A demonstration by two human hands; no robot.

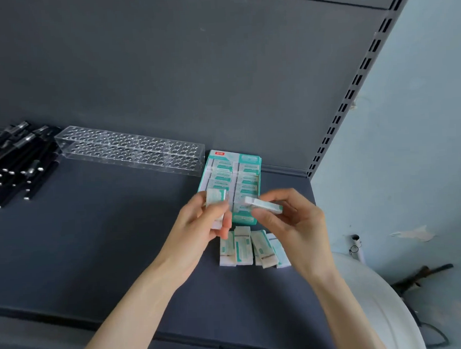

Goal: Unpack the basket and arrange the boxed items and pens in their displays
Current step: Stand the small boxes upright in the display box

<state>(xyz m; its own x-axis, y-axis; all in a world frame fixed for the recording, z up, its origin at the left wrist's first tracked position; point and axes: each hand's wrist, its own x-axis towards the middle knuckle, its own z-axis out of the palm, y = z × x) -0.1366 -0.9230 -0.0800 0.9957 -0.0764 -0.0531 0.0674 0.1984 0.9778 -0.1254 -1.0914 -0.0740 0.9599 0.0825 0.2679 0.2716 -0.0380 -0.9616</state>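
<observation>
Now underway: the person is filling the display carton [243,218] with small boxed items, seemingly one at a time.
Left hand [208,223]: curling round a short stack of boxes [216,199], thumb lying across the front, at 7 o'clock of the carton.
Right hand [288,219]: pinching a single box [264,204] between thumb and fingertips, holding it nearly flat over the carton's near end.
Carton's place: sitting on the shelf [107,234] at 3 o'clock of the clear pen rack [132,150], its two rows looking nearly full.
Loose boxes [244,247]: four are lying side by side at 6 o'clock of the carton.
Boxes' look: showing white with teal print, slim and rectangular; blur is hiding the lettering.
Next move: probably calling for turning the single box upright and sliding it into a gap near the carton's front.
Pens: black pens [12,164] are lying heaped at 9 o'clock of the rack, whose holes are standing unfilled.
</observation>
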